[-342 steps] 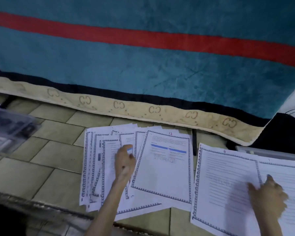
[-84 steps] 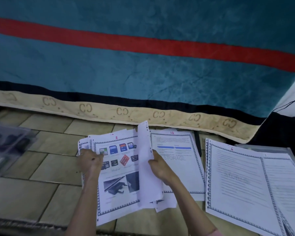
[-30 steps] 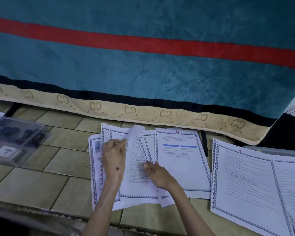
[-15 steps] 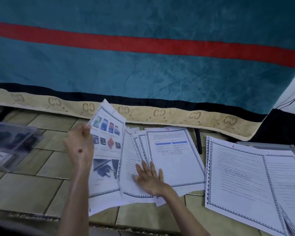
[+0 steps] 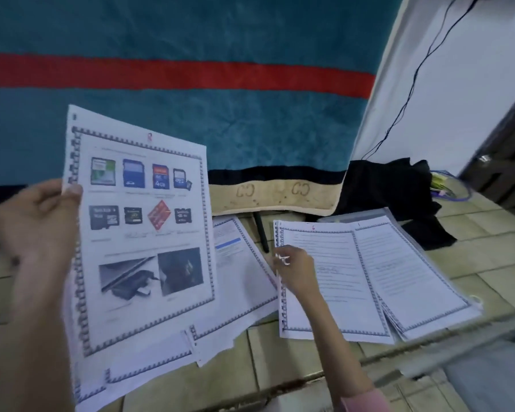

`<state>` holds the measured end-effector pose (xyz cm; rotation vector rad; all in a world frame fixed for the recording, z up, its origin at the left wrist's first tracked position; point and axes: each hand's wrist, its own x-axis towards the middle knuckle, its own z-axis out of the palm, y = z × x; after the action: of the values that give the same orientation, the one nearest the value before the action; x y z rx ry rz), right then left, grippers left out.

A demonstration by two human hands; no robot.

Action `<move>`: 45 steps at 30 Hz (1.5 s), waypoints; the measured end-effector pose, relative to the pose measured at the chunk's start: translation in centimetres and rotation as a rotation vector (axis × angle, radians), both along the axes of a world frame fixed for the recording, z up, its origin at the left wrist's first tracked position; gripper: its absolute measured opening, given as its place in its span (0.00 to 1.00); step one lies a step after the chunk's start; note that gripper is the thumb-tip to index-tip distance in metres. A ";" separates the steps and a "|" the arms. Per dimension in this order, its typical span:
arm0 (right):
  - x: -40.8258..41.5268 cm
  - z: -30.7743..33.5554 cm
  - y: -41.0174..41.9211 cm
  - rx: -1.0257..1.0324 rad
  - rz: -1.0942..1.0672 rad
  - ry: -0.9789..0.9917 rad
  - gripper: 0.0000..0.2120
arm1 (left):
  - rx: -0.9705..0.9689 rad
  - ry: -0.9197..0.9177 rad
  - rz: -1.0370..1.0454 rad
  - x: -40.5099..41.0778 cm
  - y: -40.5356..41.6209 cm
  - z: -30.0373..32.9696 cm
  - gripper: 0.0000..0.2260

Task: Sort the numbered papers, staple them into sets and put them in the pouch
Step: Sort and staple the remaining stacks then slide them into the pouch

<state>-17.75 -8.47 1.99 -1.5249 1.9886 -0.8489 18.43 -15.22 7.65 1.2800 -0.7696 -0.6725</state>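
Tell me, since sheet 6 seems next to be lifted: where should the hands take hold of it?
Take sheet 6 by its left edge, coming from the left. That edge lies free on the tile floor, where the right hand is, while sheet 1 overlaps its right side. Slide fingers under, thumb on top.

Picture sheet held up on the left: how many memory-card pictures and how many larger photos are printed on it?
Memory-card pictures: 8
Larger photos: 2
Total: 10, all on the picture sheet that the left hand grips.
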 end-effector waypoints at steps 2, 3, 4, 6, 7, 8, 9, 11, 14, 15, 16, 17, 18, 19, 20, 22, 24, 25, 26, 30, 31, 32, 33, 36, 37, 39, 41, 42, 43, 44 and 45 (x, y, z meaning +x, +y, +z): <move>-5.6 -0.2 0.4 0.036 -0.328 0.101 0.19 | 0.134 -0.032 -0.109 -6.1 2.3 1.8 0.08; -8.0 -0.3 0.8 0.112 -0.471 0.133 0.24 | 0.210 -0.089 -0.156 -9.1 3.2 1.2 0.08; -10.0 -0.3 1.3 0.212 -0.571 0.130 0.29 | 0.254 -0.119 -0.195 -12.1 4.5 0.7 0.09; -12.9 -0.5 1.9 0.382 -0.659 0.034 0.40 | 0.370 -0.095 -0.278 -13.1 2.4 -3.0 0.11; -13.8 -0.8 2.0 0.429 -0.667 -0.015 0.44 | 0.421 -0.083 -0.310 -13.8 2.2 -4.2 0.10; -14.4 -1.2 1.9 0.459 -0.659 -0.042 0.47 | 0.466 -0.075 -0.345 -14.6 2.0 -5.3 0.09; -14.7 -1.7 1.9 0.468 -0.646 -0.050 0.46 | 0.501 -0.049 -0.384 -15.3 2.0 -6.4 0.09; -15.1 -2.9 1.4 0.454 -0.607 -0.077 0.39 | 0.572 0.026 -0.390 -16.8 2.4 -7.9 0.13; -15.6 -3.9 1.0 0.309 -0.525 -0.189 0.25 | 0.606 0.152 -0.365 -18.0 2.5 -9.1 0.15; -15.9 -3.7 1.1 0.247 -0.496 -0.215 0.20 | 0.620 0.162 -0.355 -18.1 2.6 -9.4 0.15; -16.3 -3.4 1.2 0.192 -0.469 -0.230 0.16 | 0.621 0.170 -0.350 -18.2 2.5 -9.7 0.15; -16.8 -2.8 1.4 0.148 -0.451 -0.236 0.13 | 0.623 0.180 -0.349 -18.1 2.5 -10.0 0.16; -17.4 -2.1 1.6 0.108 -0.443 -0.233 0.11 | 0.626 0.197 -0.347 -18.1 2.5 -10.3 0.16; -18.1 -1.4 1.7 0.061 -0.438 -0.228 0.11 | 0.625 0.206 -0.342 -18.0 2.4 -10.6 0.16; -18.9 -0.8 1.8 0.016 -0.431 -0.233 0.12 | 0.623 0.206 -0.340 -17.9 2.3 -10.7 0.16; -20.3 0.8 2.4 -0.055 -0.400 -0.267 0.11 | 0.625 0.195 -0.339 -17.9 2.2 -11.0 0.15; -21.5 2.4 3.1 -0.117 -0.366 -0.352 0.07 | 0.647 0.191 -0.347 -17.8 2.2 -11.2 0.13; -21.8 3.4 3.5 -0.151 -0.350 -0.424 0.03 | 0.652 0.199 -0.349 -17.8 2.1 -11.3 0.13; -21.7 4.3 3.9 -0.183 -0.332 -0.504 0.02 | 0.655 0.208 -0.343 -17.7 2.1 -11.3 0.12; -20.2 5.2 3.7 -0.143 -0.246 -0.682 0.11 | 0.687 0.251 -0.338 -17.8 1.7 -11.4 0.13; -19.4 4.5 3.4 -0.096 -0.244 -0.660 0.13 | 0.689 0.260 -0.345 -17.9 1.8 -11.0 0.14; -18.3 3.5 3.0 -0.044 -0.267 -0.617 0.11 | 0.695 0.260 -0.360 -18.0 2.0 -10.7 0.14; -17.0 2.4 2.5 0.004 -0.275 -0.577 0.09 | 0.694 0.269 -0.366 -18.2 2.0 -10.6 0.15; -12.6 -1.0 1.4 0.102 -0.259 -0.509 0.12 | 0.665 0.278 -0.407 -18.5 1.8 -10.9 0.19; -11.3 -2.2 1.0 0.109 -0.241 -0.472 0.12 | 0.664 0.271 -0.419 -18.6 1.9 -10.9 0.21; -9.0 -3.9 0.5 0.123 -0.200 -0.381 0.11 | 0.686 0.261 -0.447 -18.6 2.0 -10.8 0.28; -7.8 -5.3 0.1 0.099 -0.188 -0.317 0.12 | 0.664 0.224 -0.525 -18.8 2.3 -10.7 0.35; -7.6 -5.9 -0.2 0.098 -0.199 -0.316 0.14 | 0.643 0.189 -0.581 -18.8 2.3 -11.0 0.41; -7.5 -6.1 -0.2 0.100 -0.201 -0.316 0.16 | 0.609 0.148 -0.648 -18.9 2.4 -11.3 0.45; -7.6 -6.4 -0.2 0.115 -0.201 -0.320 0.18 | 0.594 0.097 -0.676 -19.0 2.5 -11.7 0.46; -7.7 -6.6 -0.2 0.117 -0.196 -0.319 0.18 | 0.595 0.062 -0.686 -19.1 2.5 -12.0 0.44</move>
<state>-25.43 -8.66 -4.61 -1.0672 1.9303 -0.9680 -0.69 -12.68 -4.38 1.5115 -1.0076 -1.5757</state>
